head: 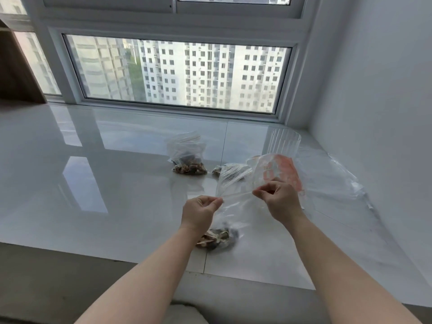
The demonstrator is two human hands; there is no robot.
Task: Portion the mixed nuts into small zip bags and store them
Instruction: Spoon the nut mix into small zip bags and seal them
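Between both hands' fingers (216, 202), zip bag (236, 213).

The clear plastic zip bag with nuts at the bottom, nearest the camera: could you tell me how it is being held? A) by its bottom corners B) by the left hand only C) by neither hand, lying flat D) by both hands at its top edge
D: the left hand and right hand each pinch the top edge of the clear plastic zip bag, its nuts hanging low.

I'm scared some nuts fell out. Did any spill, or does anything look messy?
No loose nuts show on the white sill. The held zip bag keeps its nuts at the bottom. Only the big clear bag by the wall lies crumpled.
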